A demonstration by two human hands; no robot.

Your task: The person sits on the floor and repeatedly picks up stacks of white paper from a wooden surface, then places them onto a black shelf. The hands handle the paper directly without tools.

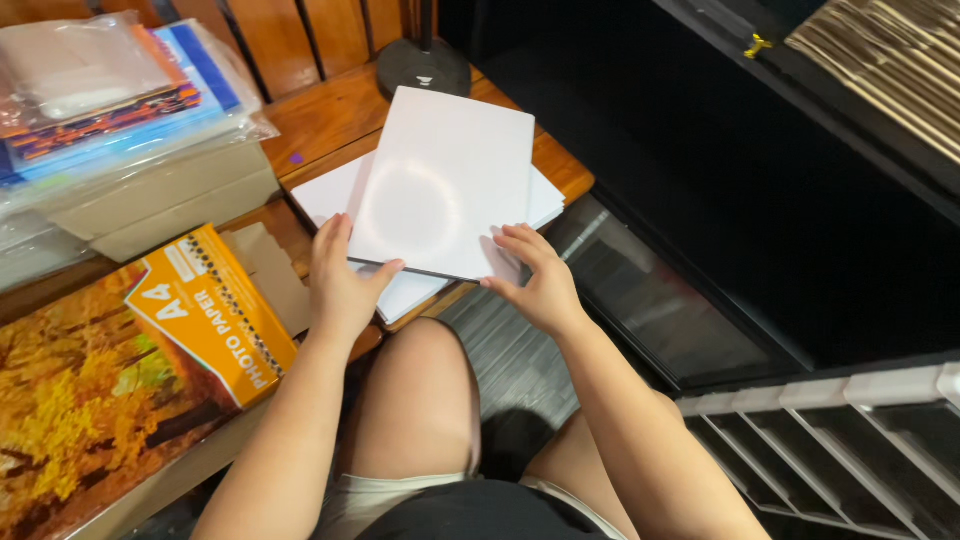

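Observation:
A glossy white stack of paper sheets (440,180) lies tilted on top of a second white stack (330,195) on a wooden bench (330,120). My left hand (340,285) grips the upper stack's near left edge, thumb on top. At the near right corner of that stack, my right hand (535,280) rests with its fingers spread on the sheet and its edge. Both stacks overhang the bench's front edge above my knees.
An orange photo paper pack (205,310) with an autumn-tree picture lies at the left. Plastic-wrapped paper packs (110,90) and cardboard pieces (160,200) sit behind it. A round black lamp base (423,65) stands at the back. A dark cabinet (760,200) rises on the right.

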